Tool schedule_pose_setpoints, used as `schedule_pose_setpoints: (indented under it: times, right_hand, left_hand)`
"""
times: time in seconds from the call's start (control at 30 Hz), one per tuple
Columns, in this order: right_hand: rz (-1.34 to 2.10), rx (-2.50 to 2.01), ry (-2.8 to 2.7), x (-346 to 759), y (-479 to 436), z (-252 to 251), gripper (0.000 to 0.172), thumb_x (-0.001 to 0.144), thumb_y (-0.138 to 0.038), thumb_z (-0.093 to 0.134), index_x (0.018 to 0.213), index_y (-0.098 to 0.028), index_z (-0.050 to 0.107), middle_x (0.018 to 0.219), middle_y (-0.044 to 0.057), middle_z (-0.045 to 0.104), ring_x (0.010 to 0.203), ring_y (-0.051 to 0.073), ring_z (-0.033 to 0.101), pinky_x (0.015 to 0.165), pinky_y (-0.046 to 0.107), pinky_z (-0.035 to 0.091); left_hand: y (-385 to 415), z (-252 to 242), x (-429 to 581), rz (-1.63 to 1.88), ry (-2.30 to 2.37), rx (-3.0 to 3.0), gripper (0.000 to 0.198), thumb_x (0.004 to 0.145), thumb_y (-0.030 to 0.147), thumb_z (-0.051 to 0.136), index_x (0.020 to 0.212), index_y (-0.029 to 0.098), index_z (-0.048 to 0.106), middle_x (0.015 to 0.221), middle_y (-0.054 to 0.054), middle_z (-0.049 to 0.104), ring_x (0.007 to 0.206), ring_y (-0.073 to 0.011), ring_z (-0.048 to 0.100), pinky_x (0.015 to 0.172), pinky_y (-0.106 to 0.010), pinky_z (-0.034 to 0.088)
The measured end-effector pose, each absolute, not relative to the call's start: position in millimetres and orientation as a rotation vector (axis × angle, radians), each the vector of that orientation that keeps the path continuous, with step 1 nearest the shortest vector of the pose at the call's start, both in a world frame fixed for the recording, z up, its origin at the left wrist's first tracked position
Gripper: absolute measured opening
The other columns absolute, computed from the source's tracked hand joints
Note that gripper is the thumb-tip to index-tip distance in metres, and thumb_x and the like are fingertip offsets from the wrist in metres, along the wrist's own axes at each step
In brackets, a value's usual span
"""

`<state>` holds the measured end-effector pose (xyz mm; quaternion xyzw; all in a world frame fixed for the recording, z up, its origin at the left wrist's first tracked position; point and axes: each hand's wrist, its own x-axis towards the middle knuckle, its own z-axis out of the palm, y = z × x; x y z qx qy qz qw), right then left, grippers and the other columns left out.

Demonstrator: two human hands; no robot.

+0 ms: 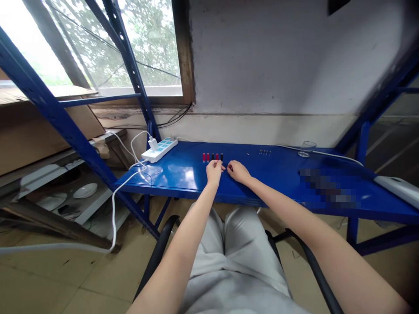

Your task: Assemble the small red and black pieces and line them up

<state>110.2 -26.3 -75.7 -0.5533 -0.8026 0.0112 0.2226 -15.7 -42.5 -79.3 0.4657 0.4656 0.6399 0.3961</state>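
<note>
My left hand (214, 171) is over the blue tabletop, just in front of a row of small pieces. Its fingers are pinched together, and what they hold, if anything, is too small to name. Beyond it stand red cylinders (206, 157) and black cylinders (221, 156), each with a pale end, side by side. My right hand (238, 171) rests close to the left one, fingers curled inward with their tips hidden from me. Farther back and to the right lie several tiny metal pieces (265, 152) in rows. One small light-coloured bit (248, 153) lies nearer the hands.
A white power strip (160, 149) with a plugged-in adapter sits at the table's left end, its white cable (113, 213) hanging down. A clear glass (307, 149) stands at the back right, near a blurred-out object (329, 188). Blue metal posts (65, 113) frame the table (170, 174).
</note>
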Motion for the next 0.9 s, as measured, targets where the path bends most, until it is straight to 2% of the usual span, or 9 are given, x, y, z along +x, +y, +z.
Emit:
schedule_pose_setpoints:
  times: [0.2, 0.4, 0.67, 0.9]
  right_hand:
    - [0.072, -1.487, -2.184, 120.7, -41.1, -79.4, 0.007, 0.077, -0.022, 0.047, 0.072, -0.018, 0.051, 0.075, 0.004, 0.056, 0.069, 0.014, 0.048, 0.058, 0.023, 0.032]
    - [0.192, -1.529, -2.073, 126.2, -46.6, -78.8, 0.018, 0.079, -0.03, 0.046, 0.065, -0.019, 0.051, 0.066, 0.002, 0.057, 0.062, 0.013, 0.048, 0.054, 0.022, 0.029]
    - [0.226, -1.503, -2.058, 128.1, -48.6, -76.5, 0.02, 0.079, -0.031, 0.047, 0.063, -0.019, 0.052, 0.065, 0.001, 0.058, 0.061, 0.013, 0.049, 0.056, 0.022, 0.03]
    - [0.238, -1.498, -2.06, 128.4, -48.3, -76.8, 0.021, 0.079, -0.032, 0.047, 0.063, -0.019, 0.052, 0.065, 0.001, 0.058, 0.061, 0.013, 0.049, 0.056, 0.022, 0.031]
  left_hand:
    - [-37.9, -90.2, -11.9, 1.386, 1.197, 1.528, 0.01, 0.07, 0.02, 0.052, 0.062, 0.018, 0.058, 0.054, -0.001, 0.06, 0.055, -0.0114, 0.055, 0.057, -0.022, 0.041]
    - [-36.8, -91.7, -12.3, 1.358, 1.244, 1.562, 0.011, 0.069, 0.02, 0.051, 0.063, 0.018, 0.06, 0.054, -0.001, 0.06, 0.053, -0.0116, 0.055, 0.057, -0.022, 0.04]
    - [-22.5, -84.1, -25.4, 1.255, 1.226, 1.552, 0.008, 0.065, 0.015, 0.053, 0.059, 0.016, 0.058, 0.05, -0.002, 0.06, 0.048, -0.0107, 0.053, 0.051, -0.021, 0.04]
    - [-23.9, -82.9, -35.4, 1.252, 1.077, 1.451, 0.007, 0.067, 0.016, 0.053, 0.066, 0.015, 0.06, 0.054, -0.004, 0.061, 0.046, -0.0093, 0.051, 0.042, -0.018, 0.036]
